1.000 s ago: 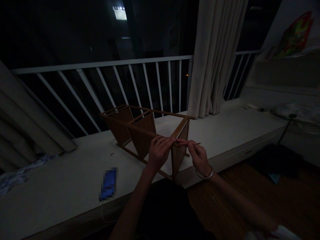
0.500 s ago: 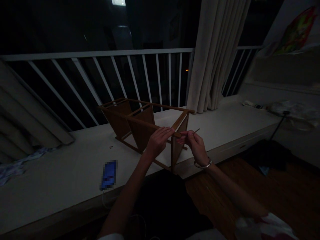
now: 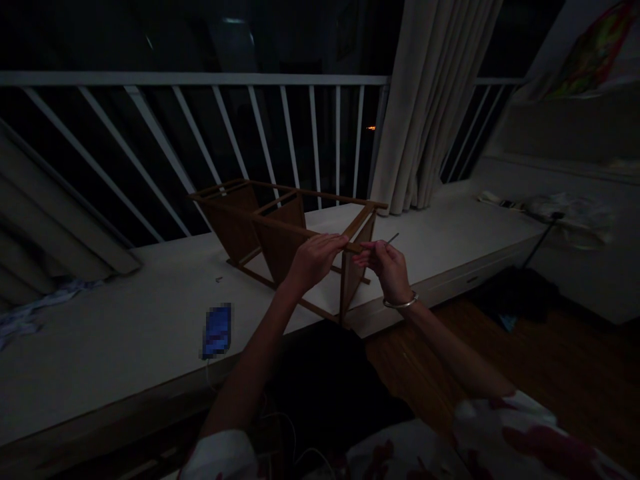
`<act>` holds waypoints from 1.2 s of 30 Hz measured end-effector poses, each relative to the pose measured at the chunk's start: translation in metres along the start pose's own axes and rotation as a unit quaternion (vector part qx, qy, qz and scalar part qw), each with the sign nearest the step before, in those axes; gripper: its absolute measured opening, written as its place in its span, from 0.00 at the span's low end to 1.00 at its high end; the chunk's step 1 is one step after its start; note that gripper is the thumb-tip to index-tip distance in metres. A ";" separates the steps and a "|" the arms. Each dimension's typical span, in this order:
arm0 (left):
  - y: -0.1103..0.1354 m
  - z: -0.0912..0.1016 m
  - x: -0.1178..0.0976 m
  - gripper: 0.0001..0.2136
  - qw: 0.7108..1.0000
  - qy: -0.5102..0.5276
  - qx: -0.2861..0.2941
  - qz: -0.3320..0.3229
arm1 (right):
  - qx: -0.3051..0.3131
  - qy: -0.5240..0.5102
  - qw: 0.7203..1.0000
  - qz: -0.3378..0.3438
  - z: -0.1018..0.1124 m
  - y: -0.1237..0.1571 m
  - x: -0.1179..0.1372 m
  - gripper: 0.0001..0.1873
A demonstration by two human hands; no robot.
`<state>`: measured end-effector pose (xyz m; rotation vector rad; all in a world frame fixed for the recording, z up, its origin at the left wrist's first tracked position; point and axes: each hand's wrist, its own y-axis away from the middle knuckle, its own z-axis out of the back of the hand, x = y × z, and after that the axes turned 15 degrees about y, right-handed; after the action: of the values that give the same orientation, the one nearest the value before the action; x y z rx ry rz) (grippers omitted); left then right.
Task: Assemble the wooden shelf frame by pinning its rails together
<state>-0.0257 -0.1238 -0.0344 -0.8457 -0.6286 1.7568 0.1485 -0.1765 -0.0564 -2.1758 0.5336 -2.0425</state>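
A small brown wooden shelf rack (image 3: 279, 248) lies on its side on a white window ledge, its near leg end pointing towards the right. My left hand (image 3: 316, 257) is closed over the upper rail near that end, fingers stretched along the wood and pressed on it. Just right of the rail's tip, my right hand (image 3: 387, 265) pinches a thin metal rod that looks like a hex key (image 3: 394, 237). One end of the key sticks up past my thumb; its other end is hidden by my fingers. A bracelet (image 3: 401, 302) circles my right wrist.
On the ledge (image 3: 150, 320) lie a blurred blue phone (image 3: 217, 330) with a white cable and a tiny metal piece (image 3: 219, 279). White railing (image 3: 200, 79) and a curtain (image 3: 417, 113) stand behind. Dark items (image 3: 515, 293) lie on the wooden floor at right.
The view has tilted down slightly, so everything sits higher in the picture. Both hands keep their places on the rack; the key's visible end points up at a similar slant.
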 end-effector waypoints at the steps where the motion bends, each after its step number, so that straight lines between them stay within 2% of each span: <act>1: -0.001 0.002 -0.002 0.12 1.000 0.014 -0.001 0.011 | 0.000 -0.002 1.000 -0.001 0.000 -0.001 -0.001 0.24; 6: -0.013 0.009 -0.008 0.10 0.994 0.078 -0.007 0.080 | 0.001 -0.017 1.000 -0.003 0.000 -0.005 -0.001 0.22; 11: -0.028 0.009 -0.007 0.07 0.988 0.087 -0.014 0.130 | 0.001 -0.013 1.000 -0.009 -0.001 -0.008 0.005 0.22; 18: -0.037 0.006 -0.003 0.04 0.990 0.045 0.009 0.132 | 0.005 -0.019 1.000 -0.024 0.001 -0.010 0.007 0.21; 28: -0.039 -0.002 0.006 0.04 0.989 0.028 0.044 0.141 | 0.008 -0.018 0.999 -0.046 0.007 -0.016 0.002 0.20; 36: -0.041 -0.003 -0.007 0.03 0.990 -0.029 0.037 0.132 | 0.011 -0.024 0.998 -0.051 0.010 -0.016 0.004 0.19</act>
<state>0.0021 -0.1174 -0.0040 -0.8595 -0.5020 2.0372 0.1611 -0.1639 -0.0485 -2.2768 0.4002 -2.0295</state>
